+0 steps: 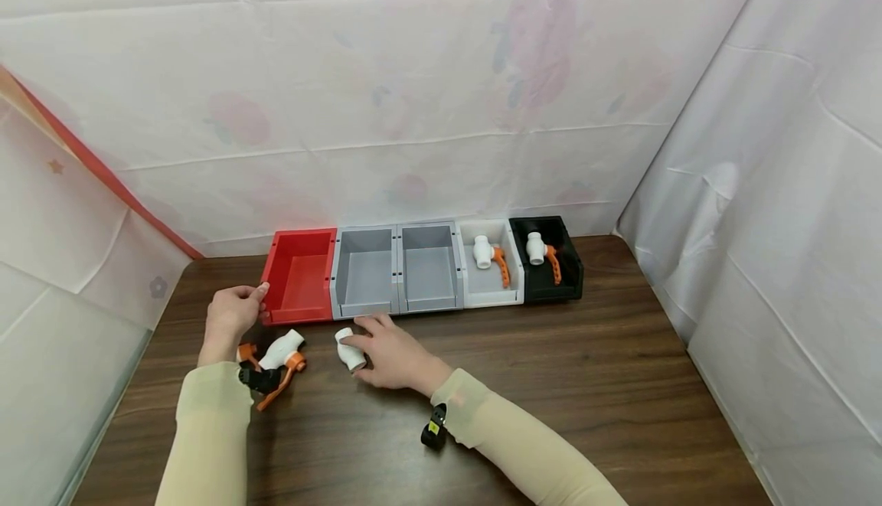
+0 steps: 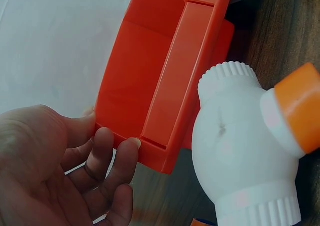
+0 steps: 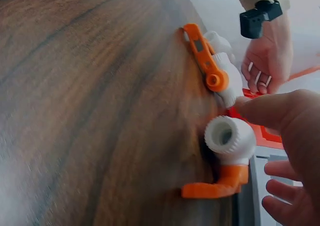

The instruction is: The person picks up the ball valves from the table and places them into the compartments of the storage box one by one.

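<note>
My left hand pinches the left rim of the red bin, thumb and fingers on either side of its wall. Below that hand, a white ball valve with an orange handle lies on the table; part of another valve with an orange end shows beside the wrist. My right hand hovers around a second white valve in front of the grey bins. In the right wrist view, the thumb is close to this valve, while the fingers stay spread apart from it. Its orange handle rests on the table.
Right of the red bin stand two grey bins, a white bin and a black bin. One orange-handled valve lies in the white bin and one in the black. A white curtain hangs behind.
</note>
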`<state>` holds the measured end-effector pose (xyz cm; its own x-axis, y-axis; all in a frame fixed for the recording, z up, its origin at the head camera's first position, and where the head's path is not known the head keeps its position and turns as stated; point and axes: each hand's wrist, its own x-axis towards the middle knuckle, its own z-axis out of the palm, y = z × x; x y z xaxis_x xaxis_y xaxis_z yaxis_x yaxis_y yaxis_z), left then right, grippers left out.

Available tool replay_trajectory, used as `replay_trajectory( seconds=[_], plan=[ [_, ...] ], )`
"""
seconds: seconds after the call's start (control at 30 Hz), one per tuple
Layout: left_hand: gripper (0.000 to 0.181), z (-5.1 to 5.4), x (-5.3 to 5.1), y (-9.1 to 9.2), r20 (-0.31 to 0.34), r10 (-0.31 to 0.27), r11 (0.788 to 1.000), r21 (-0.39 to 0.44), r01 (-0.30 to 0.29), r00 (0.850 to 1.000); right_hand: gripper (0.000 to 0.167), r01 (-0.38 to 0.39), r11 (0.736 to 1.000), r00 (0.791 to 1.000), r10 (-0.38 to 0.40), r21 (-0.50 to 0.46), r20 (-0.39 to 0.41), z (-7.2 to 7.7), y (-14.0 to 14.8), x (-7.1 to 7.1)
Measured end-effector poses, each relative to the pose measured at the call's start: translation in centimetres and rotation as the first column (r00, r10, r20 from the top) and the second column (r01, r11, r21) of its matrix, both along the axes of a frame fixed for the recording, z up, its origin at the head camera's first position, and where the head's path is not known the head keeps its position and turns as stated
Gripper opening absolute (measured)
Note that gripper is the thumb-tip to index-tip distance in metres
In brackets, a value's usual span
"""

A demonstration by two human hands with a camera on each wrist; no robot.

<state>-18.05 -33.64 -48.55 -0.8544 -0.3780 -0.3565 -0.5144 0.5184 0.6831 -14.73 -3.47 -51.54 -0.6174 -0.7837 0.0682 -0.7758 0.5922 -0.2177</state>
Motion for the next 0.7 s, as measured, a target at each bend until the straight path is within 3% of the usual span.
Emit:
replay_trajectory(
  seconds=[0.23, 0.7],
  plan=[
    [0.062, -0.1, -0.1, 0.0, -0.005, 0.008, 1.000, 0.001, -0.008, 1.000, 0.064, -0.018, 0.997, 1.000, 0.017, 0.073, 0.014, -0.5, -0.7, 0.6],
    [0.063, -0.2, -0.1, 0.0, -0.004, 0.003, 1.000, -0.002, -0.003, 1.000, 0.056, 0.024, 0.995, 1.000, -0.024, 0.096, 0.003, -0.9, -2.0, 0.7]
  ],
)
